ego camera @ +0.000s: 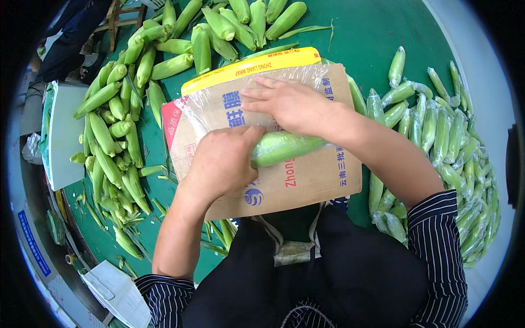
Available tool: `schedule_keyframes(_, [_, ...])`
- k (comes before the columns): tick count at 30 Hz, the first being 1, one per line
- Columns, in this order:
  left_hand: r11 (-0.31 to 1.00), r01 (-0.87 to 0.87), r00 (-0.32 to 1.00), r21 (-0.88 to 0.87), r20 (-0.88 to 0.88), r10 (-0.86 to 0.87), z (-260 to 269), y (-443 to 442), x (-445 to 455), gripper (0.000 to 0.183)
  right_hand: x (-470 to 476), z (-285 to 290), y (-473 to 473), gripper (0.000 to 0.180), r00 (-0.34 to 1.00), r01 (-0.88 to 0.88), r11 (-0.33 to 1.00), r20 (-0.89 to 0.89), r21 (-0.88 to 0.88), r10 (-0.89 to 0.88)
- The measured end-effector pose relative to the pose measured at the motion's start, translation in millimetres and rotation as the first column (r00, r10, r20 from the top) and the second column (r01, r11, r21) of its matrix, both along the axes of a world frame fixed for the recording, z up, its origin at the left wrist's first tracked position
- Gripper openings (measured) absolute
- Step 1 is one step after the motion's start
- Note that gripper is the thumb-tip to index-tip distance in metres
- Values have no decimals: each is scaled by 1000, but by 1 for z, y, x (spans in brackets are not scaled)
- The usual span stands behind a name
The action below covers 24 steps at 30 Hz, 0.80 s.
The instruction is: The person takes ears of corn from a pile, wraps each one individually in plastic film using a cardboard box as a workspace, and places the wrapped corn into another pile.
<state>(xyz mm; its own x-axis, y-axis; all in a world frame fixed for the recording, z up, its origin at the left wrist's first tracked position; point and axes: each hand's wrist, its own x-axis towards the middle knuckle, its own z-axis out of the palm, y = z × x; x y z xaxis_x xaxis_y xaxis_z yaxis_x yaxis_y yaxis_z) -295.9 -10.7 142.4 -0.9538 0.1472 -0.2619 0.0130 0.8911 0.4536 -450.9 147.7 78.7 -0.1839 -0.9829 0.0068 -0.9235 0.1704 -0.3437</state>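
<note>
An ear of corn in green husk [287, 148] lies on a flat cardboard box [303, 180], with clear film around it. My left hand [227, 158] grips the ear at its left end, thumb side toward the box's middle. My right hand [291, 102] rests just above the ear, its fingers spread on clear plastic film [192, 112] stretched over the box. Along the far edge of the box lies a yellow roll of cling film [250, 71] bearing printed writing. The ear's right end reaches under my right wrist.
Several unwrapped ears of corn [106, 135] are heaped at the left and far side of the green table [369, 37]. Film-wrapped ears [443, 135] are piled at the right. White containers [67, 135] stand at the left edge. A person's dark-clothed legs [67, 45] show at upper left.
</note>
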Motion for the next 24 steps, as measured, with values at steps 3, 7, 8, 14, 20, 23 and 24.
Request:
schedule_keyframes(3, [993,77,980,86,178,-91,11,1,10,57,7,3,-4,59,996,-84,996,35,30,82])
schedule_keyframes(7, [954,108,902,281,375,-213,5,12,39,60,14,4,8,59,998,-52,995,39,88,49])
schedule_keyframes(8, [899,80,893,430,369,-256,-1,14,56,59,17,2,10,59,998,-54,995,47,87,50])
schedule_keyframes(14, [699,-211,837,683,495,-232,-20,30,142,68,92,15,53,63,843,-269,916,388,-298,374])
schedule_keyframes(20, [354,-282,958,892,242,153,-23,-32,179,70,145,14,110,67,59,-627,739,961,246,-270])
schedule_keyframes(23, [-227,-419,390,879,401,829,-24,25,142,39,146,20,81,61,72,-150,935,947,320,-313])
schedule_keyframes(24, [-409,-238,364,881,472,803,-22,22,121,34,143,23,71,58,195,-57,966,952,252,-237])
